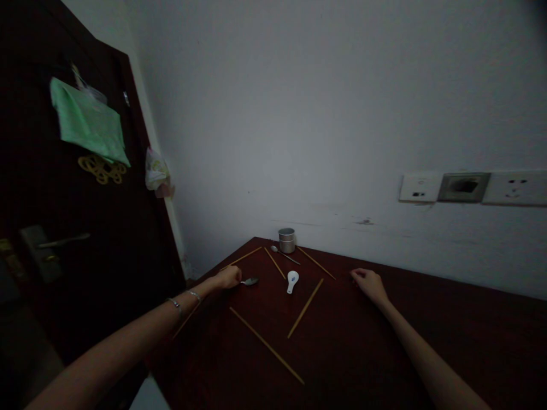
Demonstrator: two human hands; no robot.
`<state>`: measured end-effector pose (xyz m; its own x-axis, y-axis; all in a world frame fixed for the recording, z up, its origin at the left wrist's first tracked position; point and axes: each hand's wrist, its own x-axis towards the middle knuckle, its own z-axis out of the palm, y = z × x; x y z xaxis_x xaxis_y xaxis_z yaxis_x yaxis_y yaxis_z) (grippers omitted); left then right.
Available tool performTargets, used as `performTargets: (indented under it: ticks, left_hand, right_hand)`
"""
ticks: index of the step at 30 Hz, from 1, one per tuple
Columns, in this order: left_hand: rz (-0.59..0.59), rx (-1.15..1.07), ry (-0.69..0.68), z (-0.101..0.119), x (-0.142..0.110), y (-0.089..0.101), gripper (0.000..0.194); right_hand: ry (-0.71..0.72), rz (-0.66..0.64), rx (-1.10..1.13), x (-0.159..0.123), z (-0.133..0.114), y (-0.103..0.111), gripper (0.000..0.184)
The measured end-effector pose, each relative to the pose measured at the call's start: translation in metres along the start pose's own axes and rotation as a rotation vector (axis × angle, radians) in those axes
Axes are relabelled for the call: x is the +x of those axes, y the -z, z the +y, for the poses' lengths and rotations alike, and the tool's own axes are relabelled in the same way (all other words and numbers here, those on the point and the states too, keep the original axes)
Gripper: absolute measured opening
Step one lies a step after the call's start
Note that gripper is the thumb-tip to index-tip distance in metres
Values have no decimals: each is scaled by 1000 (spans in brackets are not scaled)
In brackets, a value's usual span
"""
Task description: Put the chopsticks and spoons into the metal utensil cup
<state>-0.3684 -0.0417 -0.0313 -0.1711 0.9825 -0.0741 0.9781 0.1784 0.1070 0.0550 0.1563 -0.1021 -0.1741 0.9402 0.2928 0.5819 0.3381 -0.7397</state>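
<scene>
At the left of the table, my left hand [229,277] is closed round the handle of a metal spoon [250,281], whose bowl points right. My right hand [370,286] rests on the tabletop at the right, fingers loosely curled in with nothing seen in them. Between the hands lies a white soup spoon [293,280] with a blue mark. Behind it a long-handled metal spoon [287,256] lies in front of a metal cup [286,241]. Several chopsticks are scattered about, among them a front chopstick [267,345] and a slanted chopstick [305,308]. One runs partly hidden under my left forearm.
The dark red table [359,347] meets a white wall [299,114] at the back. Wall sockets [464,187] sit at the right. On the left is a dark door [106,256] with a handle, a hanging green cloth [89,119] and a plastic bag [157,172] beside it.
</scene>
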Motion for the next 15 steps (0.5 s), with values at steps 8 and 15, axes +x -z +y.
performTargets:
  ticks: [8,15]
  left_hand:
    - [-12,-52,-309,-4,16,-16,33]
    - [-31,-91,-355,3,12,-16,34]
  right_hand:
    - [4,-4,29,0,0,0,33]
    - [4,3,46,-1,0,-1,33]
